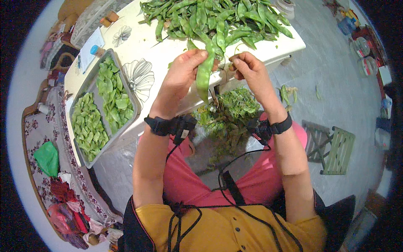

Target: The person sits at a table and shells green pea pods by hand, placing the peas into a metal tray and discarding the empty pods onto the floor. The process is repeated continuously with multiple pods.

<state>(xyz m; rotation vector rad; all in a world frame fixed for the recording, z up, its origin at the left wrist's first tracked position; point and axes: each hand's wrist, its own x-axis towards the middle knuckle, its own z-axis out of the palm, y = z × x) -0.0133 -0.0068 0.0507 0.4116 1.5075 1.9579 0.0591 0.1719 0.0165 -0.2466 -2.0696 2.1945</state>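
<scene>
Between the thumb and fingers of my left hand (185, 71) hangs a long, flat green bean pod (206, 74), its tip pointing down past the table's front edge. My right hand (251, 71) is just to the right of it, fingertips pinched together on a thin strand (236, 48). Beyond both hands, a large heap of flat green bean pods (217, 19) covers the back of the white table (170, 52). To the left, a grey tray (108, 138) holds cut bean pieces (89, 126) in two piles.
Below the table edge is a mass of green trimmings (239, 102). Several pods (286, 94) lie on the grey floor at right, near a folding stool (338, 151). A blue-capped jar (97, 51) and paper (92, 47) are behind the tray. A patterned sofa (41, 129) stands left.
</scene>
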